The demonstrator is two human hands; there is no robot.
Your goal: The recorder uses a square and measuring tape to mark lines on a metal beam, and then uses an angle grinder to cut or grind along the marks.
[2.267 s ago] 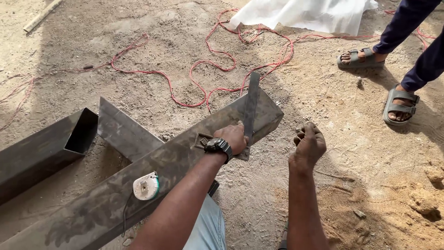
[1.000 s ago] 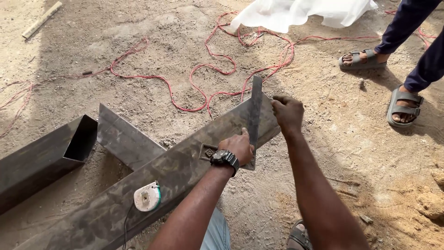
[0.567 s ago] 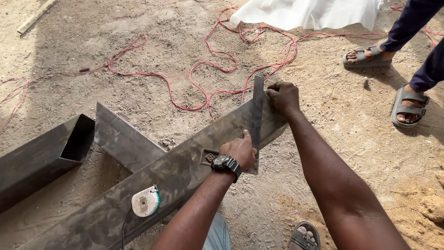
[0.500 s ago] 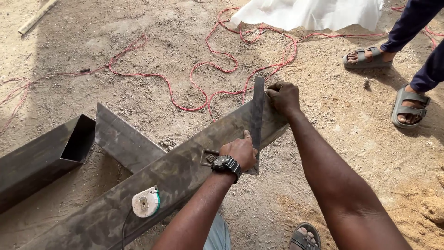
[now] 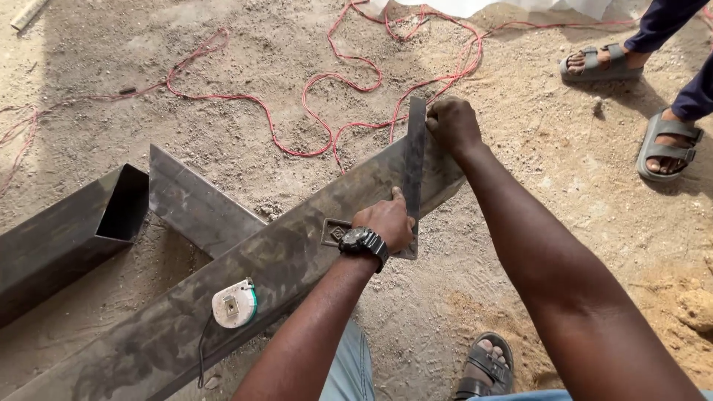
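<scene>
Head view: a long dark steel beam [image 5: 245, 282] lies slantwise on the sandy ground, a metal square [image 5: 413, 171] laid across its far end. The left hand [image 5: 386, 221] — watch on the wrist — presses the square's near part flat, fingers closed over it. The right hand [image 5: 453, 125] pinches the blade's far tip. A white tape measure [image 5: 234, 303] rests on the beam, nearer the camera.

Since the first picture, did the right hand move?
Yes. The right hand left the sand beside the steel tube and now grips the top of the metal square lying across it.
</scene>
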